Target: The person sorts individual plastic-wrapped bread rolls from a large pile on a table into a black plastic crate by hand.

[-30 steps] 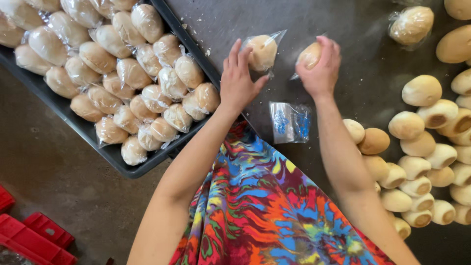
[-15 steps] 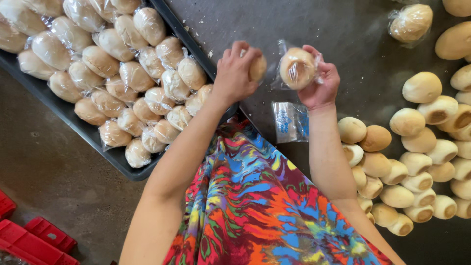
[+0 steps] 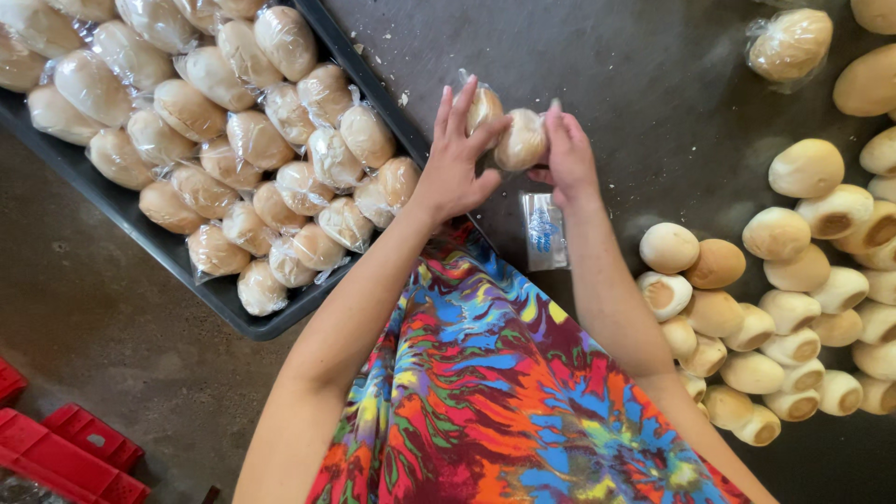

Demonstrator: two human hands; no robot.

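**Inspector:** While both hands meet over the dark table (image 3: 653,84), note their state. The left hand (image 3: 457,159) has thumb and fingers pinched on a bagged bun (image 3: 483,105), the other fingers fanned upward. The right hand (image 3: 567,159) has fingertips closed on a second bun (image 3: 521,140), also in clear film.

**Clerk:** Where do the two buns sit?

**Inspector:** Lifted off the table, touching each other, just beside the tray (image 3: 224,308) corner. My judgement: held at the bag ends so the film stays tight round each bun.

**Clerk:** And the surroundings?

**Inspector:** Wrapped buns (image 3: 243,140) fill the tray on the left, packed close in rows. Bare buns (image 3: 793,271) lie heaped on the right, well apart from the tray, which keeps wrapped and unwrapped stock separate. A stack of empty bags (image 3: 544,231) lies flat below the right hand, near enough to draw from. One wrapped bun (image 3: 789,44) rests alone at the top right. Red crates (image 3: 65,448) stand on the floor.
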